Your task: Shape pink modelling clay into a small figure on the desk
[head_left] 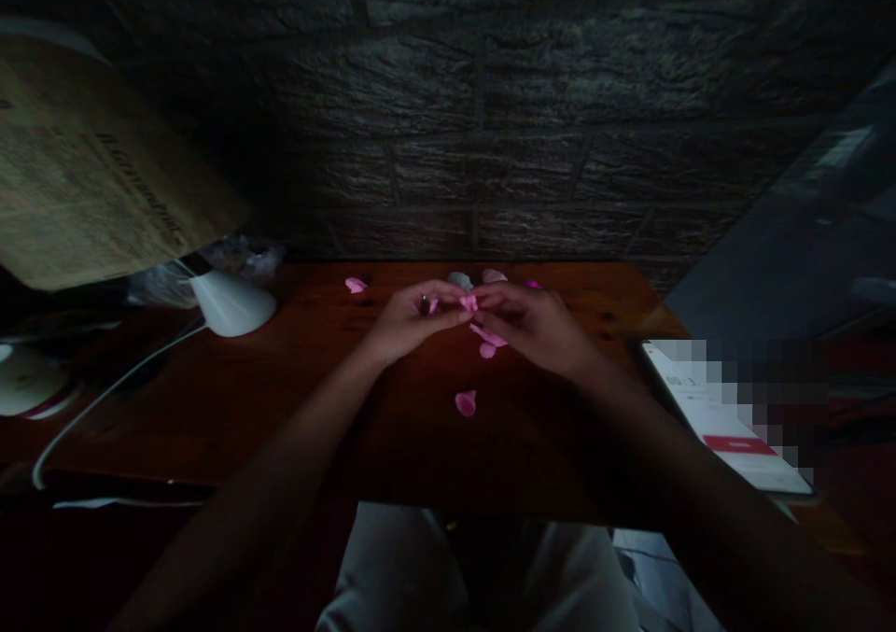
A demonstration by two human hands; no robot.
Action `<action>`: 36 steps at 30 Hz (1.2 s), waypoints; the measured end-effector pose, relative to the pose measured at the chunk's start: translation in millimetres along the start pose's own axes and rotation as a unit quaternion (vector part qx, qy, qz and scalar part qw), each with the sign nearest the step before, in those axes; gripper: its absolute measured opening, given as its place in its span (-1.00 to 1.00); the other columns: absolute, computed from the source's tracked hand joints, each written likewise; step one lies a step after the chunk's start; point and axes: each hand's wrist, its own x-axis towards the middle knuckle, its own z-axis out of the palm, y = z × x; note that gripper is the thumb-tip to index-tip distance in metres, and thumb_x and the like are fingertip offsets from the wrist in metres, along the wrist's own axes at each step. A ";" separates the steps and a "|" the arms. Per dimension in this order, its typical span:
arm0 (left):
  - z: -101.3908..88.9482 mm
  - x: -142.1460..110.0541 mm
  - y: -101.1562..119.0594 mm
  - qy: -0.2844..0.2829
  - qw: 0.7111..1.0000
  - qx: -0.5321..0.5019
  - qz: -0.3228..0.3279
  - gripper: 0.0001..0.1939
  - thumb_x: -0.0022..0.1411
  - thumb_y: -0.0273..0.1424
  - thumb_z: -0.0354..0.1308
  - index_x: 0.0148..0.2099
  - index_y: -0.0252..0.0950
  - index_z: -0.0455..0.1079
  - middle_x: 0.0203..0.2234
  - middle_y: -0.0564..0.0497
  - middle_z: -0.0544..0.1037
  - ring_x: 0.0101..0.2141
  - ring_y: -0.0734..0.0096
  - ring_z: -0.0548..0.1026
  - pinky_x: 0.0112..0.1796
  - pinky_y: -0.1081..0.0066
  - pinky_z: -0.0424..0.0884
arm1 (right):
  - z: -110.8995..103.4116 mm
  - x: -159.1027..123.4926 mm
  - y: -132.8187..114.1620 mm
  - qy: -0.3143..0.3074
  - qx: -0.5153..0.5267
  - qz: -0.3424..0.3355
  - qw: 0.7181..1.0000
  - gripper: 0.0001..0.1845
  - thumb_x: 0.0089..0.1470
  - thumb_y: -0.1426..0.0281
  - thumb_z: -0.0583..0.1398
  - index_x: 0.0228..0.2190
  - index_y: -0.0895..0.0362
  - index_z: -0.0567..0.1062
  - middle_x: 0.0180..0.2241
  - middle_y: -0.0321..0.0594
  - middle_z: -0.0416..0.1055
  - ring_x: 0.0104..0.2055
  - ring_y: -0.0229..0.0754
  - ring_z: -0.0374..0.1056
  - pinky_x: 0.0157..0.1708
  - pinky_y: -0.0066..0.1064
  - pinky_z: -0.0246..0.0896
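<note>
Between the fingertips of both hands is a small pink petal-like piece (pixel 469 303), held just above the wooden table. My left hand (pixel 418 316) pinches it from the left; another bit of pink shows by its fingers. From the right, my right hand (pixel 526 319) grips it between thumb and fingers. Loose pink petals lie around: one petal (pixel 356 285) to the left, another petal (pixel 466 402) nearer me, and several behind and under the hands, partly hidden. A whitish piece (pixel 461 280) sits just behind the fingertips.
A lamp with a white base (pixel 234 303) and a newsprint-patterned shade (pixel 105 165) stands at the left, its white cord (pixel 105 385) running to the table's front edge. A lit phone or tablet (pixel 721 417) is at the right. A stone-patterned wall (pixel 434 147) rises behind the table (pixel 280 399).
</note>
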 end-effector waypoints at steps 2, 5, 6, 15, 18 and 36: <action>-0.2 0.7 -3.2 -0.006 1.000 -0.002 0.015 -0.76 0.04 -0.42 0.43 -0.19 -0.27 0.56 -0.22 -0.02 0.66 -0.17 0.35 0.57 -0.06 0.29 0.45 | -0.4 0.1 0.3 0.008 -0.003 0.004 1.000 -0.78 0.20 0.32 0.24 -0.11 0.08 0.55 -0.24 -0.21 0.61 -0.25 -0.18 0.55 -0.22 -0.32 0.45; -0.1 1.4 -7.3 0.006 0.999 -0.001 0.032 -0.75 0.04 -0.42 0.44 -0.19 -0.28 0.56 -0.22 -0.03 0.66 -0.17 0.35 0.57 -0.04 0.28 0.43 | -0.5 0.2 -0.6 0.016 -0.002 0.003 1.000 -0.78 0.20 0.30 0.24 -0.12 0.08 0.55 -0.25 -0.21 0.61 -0.24 -0.17 0.55 -0.22 -0.32 0.45; 0.0 1.5 -8.4 0.010 0.999 -0.004 0.036 -0.74 0.04 -0.41 0.44 -0.19 -0.29 0.56 -0.23 -0.03 0.65 -0.17 0.35 0.58 -0.05 0.28 0.43 | -0.5 0.2 -1.1 0.017 0.000 0.003 1.000 -0.78 0.20 0.30 0.24 -0.12 0.08 0.55 -0.25 -0.21 0.61 -0.25 -0.17 0.55 -0.21 -0.32 0.45; 0.3 1.3 -8.7 0.005 0.999 -0.009 0.053 -0.77 0.08 -0.43 0.41 -0.17 -0.28 0.55 -0.20 -0.04 0.66 -0.15 0.34 0.59 -0.04 0.28 0.47 | -0.2 -0.6 -3.6 0.013 0.011 0.010 1.000 -0.78 0.21 0.31 0.23 -0.11 0.08 0.54 -0.26 -0.23 0.60 -0.30 -0.20 0.54 -0.26 -0.32 0.44; 0.8 1.2 -9.7 0.013 0.999 -0.013 0.046 -0.74 0.06 -0.43 0.42 -0.16 -0.29 0.54 -0.22 -0.04 0.66 -0.17 0.34 0.60 -0.05 0.27 0.48 | -0.1 -0.2 -2.5 0.007 0.013 0.012 1.000 -0.76 0.21 0.31 0.23 -0.10 0.08 0.54 -0.28 -0.23 0.61 -0.35 -0.20 0.53 -0.29 -0.32 0.44; 1.5 2.6 -12.3 0.016 0.998 -0.020 0.060 -0.68 0.05 -0.41 0.44 -0.10 -0.26 0.54 -0.16 -0.04 0.67 -0.12 0.30 0.60 -0.02 0.24 0.47 | -3.7 2.7 4.5 0.043 0.142 0.129 0.980 -0.65 0.14 0.20 0.31 -0.05 0.05 0.56 -0.16 -0.17 0.59 -0.29 -0.17 0.55 -0.34 -0.33 0.53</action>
